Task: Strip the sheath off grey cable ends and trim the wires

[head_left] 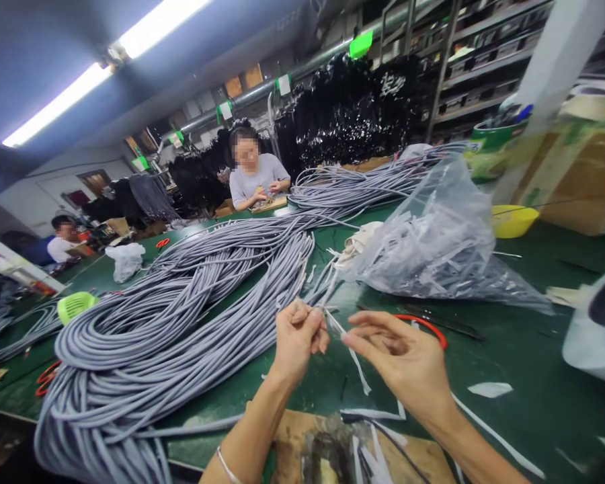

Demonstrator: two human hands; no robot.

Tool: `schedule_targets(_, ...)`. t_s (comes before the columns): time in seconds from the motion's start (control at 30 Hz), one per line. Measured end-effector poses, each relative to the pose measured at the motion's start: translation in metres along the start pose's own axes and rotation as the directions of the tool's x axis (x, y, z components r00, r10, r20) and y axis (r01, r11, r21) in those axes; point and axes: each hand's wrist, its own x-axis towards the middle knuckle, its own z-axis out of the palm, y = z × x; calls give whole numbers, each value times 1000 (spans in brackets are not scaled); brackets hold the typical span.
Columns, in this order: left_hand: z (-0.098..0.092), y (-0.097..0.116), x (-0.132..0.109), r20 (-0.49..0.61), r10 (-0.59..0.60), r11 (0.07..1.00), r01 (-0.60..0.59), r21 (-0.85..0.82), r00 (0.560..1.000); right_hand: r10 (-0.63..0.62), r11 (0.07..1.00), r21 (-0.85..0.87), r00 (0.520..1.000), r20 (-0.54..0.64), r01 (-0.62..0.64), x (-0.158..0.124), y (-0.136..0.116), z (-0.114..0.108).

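Observation:
My left hand [297,333] is closed in a pinch on the end of a grey cable [318,290] that comes off the big grey cable bundle [181,316]. My right hand [400,353] is beside it, fingers pinched on a thin white strip [355,359] that hangs down from the cable end. Both hands hover above the green table [524,343], nearly touching each other. A red-handled tool [426,326] lies on the table just behind my right hand.
A clear plastic bag [444,235] of white strips lies to the right of the cables. A yellow bowl [514,220] and cardboard boxes [585,175] stand at the far right. One person sits across the table, another at the far left. Loose white scraps [489,388] dot the table.

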Motion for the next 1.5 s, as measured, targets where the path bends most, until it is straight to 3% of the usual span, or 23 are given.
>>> schedule_targets(0.1, -1, 0, 2, -46, -10, 999, 12, 49, 999, -225, 973, -51, 974, 37, 226, -12, -3, -4)
schedule_targets(0.2, 1, -1, 0, -34, -38, 992, 42, 118, 999, -369, 921, -143, 929, -29, 362, -18, -1, -2)
schedule_targets(0.3, 4, -3, -6, 33, -63, 985, 57, 160, 997, -330, 908, -291, 942, -58, 300, -15, 4, 4)
schedule_targets(0.4, 5, -4, -11, 73, -76, 983, 63, 174, 994, -307, 868, -379, 947, 96, 320, -8, 8, 7)
schedule_targets(0.53, 5, -4, -13, 87, -109, 959, 82, 270, 990, -472, 699, -522, 864, 177, 489, -2, 9, 5)
schedule_targets(0.63, 5, -2, -13, 52, -43, 902, 17, 431, 998, -538, 613, -586, 823, 181, 529, -2, 7, 5)
schedule_targets(0.77, 4, 2, -14, 30, 117, 783, -111, 612, 993, -520, 628, -565, 829, 207, 535, -1, 5, 4)
schedule_targets(0.93, -6, 3, -6, -37, 166, 734, -98, 672, 985, -492, 682, -510, 845, 211, 524, 0, 4, 3)
schedule_targets(1.07, -16, 6, 4, -197, 188, 802, -34, 597, 962, -474, 701, -507, 859, 195, 502, 0, 3, 1)
schedule_targets(1.13, -19, 10, 5, -232, 84, 899, 27, 438, 969, -452, 717, -515, 876, 167, 469, 1, 3, -1)
schedule_targets(1.17, -19, 12, 3, -161, -10, 937, 65, 342, 987, -436, 730, -513, 886, 159, 452, 2, 3, -1)
schedule_targets(1.2, -18, 15, 1, -22, -112, 959, 114, 258, 993, -418, 746, -503, 895, 154, 435, 3, 4, -1)
schedule_targets(1.27, -14, 17, -5, 283, -251, 962, 206, 180, 926, -368, 790, -460, 914, 170, 404, 5, 4, -2)
schedule_targets(1.3, -11, 17, -8, 359, -275, 959, 228, 168, 892, -335, 815, -433, 923, 188, 384, 6, 5, -2)
schedule_targets(1.33, -9, 17, -9, 371, -282, 958, 238, 162, 885, -299, 839, -409, 932, 205, 360, 6, 5, -2)
schedule_targets(1.4, -5, 16, -9, 264, -277, 958, 245, 147, 924, -246, 868, -379, 941, 232, 320, 6, 5, -1)
schedule_targets(1.5, -4, 16, -5, 20, -261, 962, 258, 89, 965, -249, 863, -377, 933, 259, 335, 1, 5, 2)
